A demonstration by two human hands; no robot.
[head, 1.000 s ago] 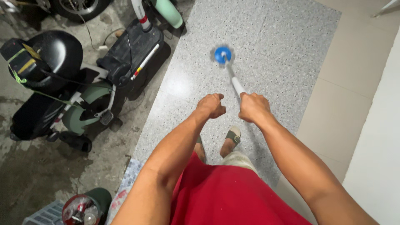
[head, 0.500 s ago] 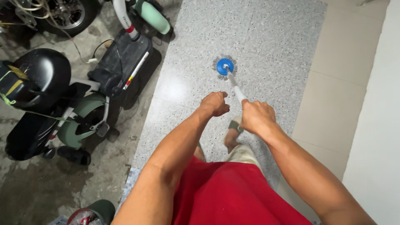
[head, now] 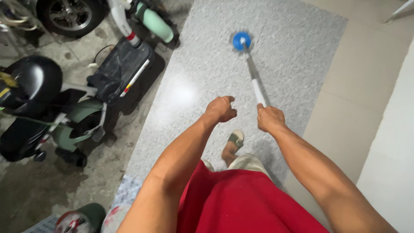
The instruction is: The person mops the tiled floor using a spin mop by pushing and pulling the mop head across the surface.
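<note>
Underfoot, speckled grey terrazzo floor [head: 207, 73] fills mid-frame, beige tiles [head: 358, 86] right, green scooter [head: 77, 112] left. Right hand [head: 270, 118] clenches the white-handled blue mop [head: 242, 41]; left hand [head: 221, 108] fisted, empty.

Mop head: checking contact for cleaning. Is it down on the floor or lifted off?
Down, as far as shows: the mop head sits against the speckled floor, pole slanting back to the right hand.

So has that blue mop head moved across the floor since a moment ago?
Yes. The blue mop head has slid forward, away from the person's sandalled foot along the speckled grey floor, and the right hand grips the pole.
</note>
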